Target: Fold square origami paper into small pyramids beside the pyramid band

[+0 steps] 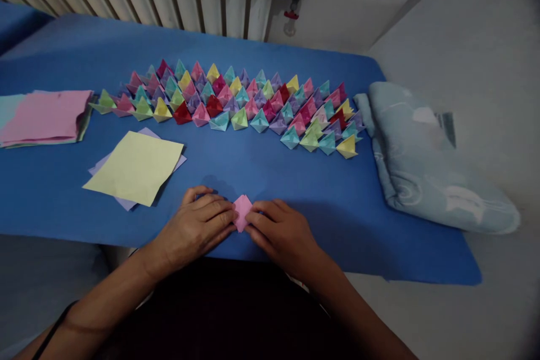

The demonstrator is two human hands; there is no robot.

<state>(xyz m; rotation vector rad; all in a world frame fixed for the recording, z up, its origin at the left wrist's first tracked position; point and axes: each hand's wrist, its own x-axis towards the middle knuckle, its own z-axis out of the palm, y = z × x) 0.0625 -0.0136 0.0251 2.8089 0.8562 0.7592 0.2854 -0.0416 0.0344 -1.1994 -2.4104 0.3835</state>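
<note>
Our left hand (205,219) and our right hand (280,230) are close together, with the fingers bent and narrow. Between them we hold a small diamond-shaped piece of folded pink paper (242,212), the left fingertips at its left side and the right fingertips at its right side. This paper is at the near edge of the long blue table (261,171), in front of our body; we cannot tell whether it is pressed on the surface or slightly lifted.

To the left of our hands, a flat square sheet of pale yellow paper (137,166) lies turned across a purple paper sheet (126,202), whose corners show from under it. Beyond, many small folded paper boats in mixed colours (252,108) stand in tight rows. At their left end, just beside, lies a stack of coloured paper sheets with pink on top (46,118). At their right end is a folded grey-blue blanket with white pattern (439,163). Behind the table, we see a cream ribbed radiator (181,3) and a red-handled valve (291,14).
</note>
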